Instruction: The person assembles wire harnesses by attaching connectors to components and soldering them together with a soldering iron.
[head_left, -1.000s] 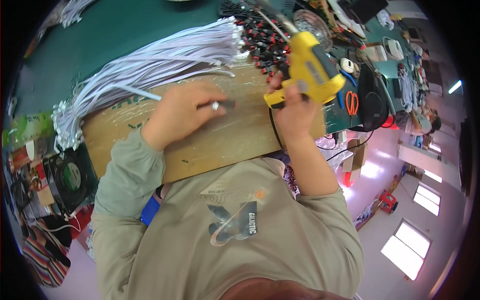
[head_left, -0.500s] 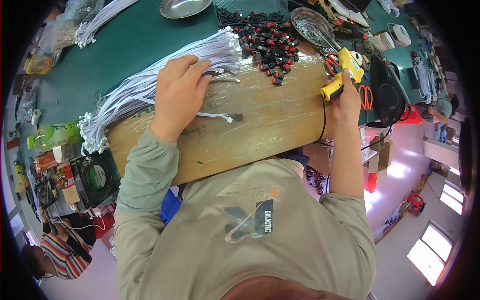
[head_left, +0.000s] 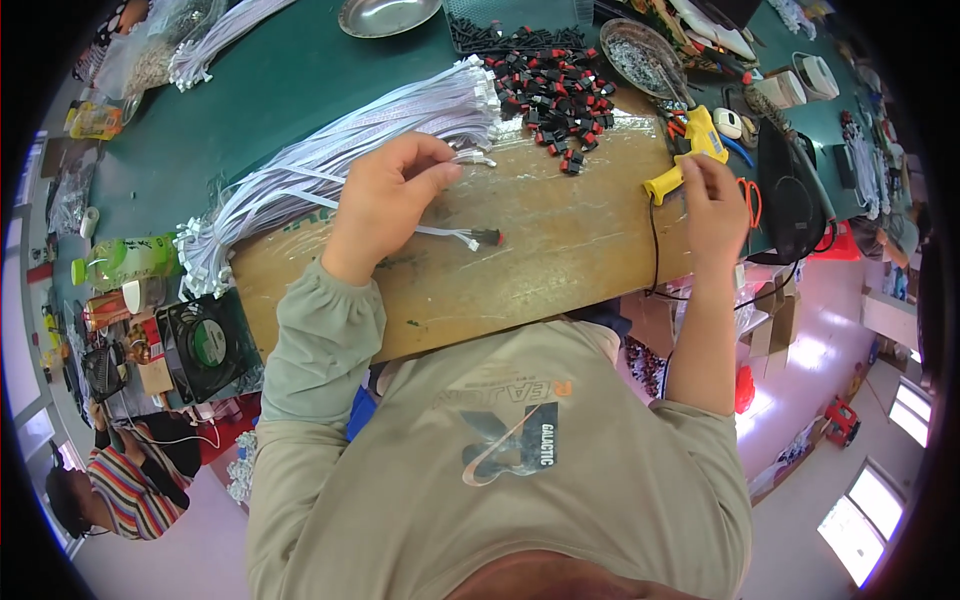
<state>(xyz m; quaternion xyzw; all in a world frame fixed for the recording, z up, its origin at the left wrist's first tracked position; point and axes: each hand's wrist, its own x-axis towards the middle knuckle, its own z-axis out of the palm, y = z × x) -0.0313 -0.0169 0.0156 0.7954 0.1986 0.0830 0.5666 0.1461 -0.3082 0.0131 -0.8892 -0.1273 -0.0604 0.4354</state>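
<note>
My left hand (head_left: 388, 200) hovers over the near side of a bundle of white flat cables (head_left: 330, 150), its thumb and forefinger apart with nothing visible between them; the other fingers are partly hidden. A loose cable with a black-and-red connector (head_left: 487, 237) lies on the wooden board (head_left: 480, 285) and runs back under this hand. At the board's right end rests a yellow glue gun (head_left: 706, 138). My right hand (head_left: 716, 205) is beside its handle, fingers loosely bent and no longer wrapped around it; whether a fingertip touches it is hard to see.
Black-and-red connectors (head_left: 560, 95) are heaped behind the board, before a bin of black parts (head_left: 520, 35). Metal dishes (head_left: 640, 55) stand farther back. Orange-handled scissors (head_left: 752, 200) lie right, a fan (head_left: 205, 343) and green bottle (head_left: 125, 262) left. The gun's cord (head_left: 654, 250) crosses the board.
My right hand has let go of the glue gun's handle and shifted slightly right. My left hand has drawn back from the cable bundle toward me. The whole view has shifted a little.
</note>
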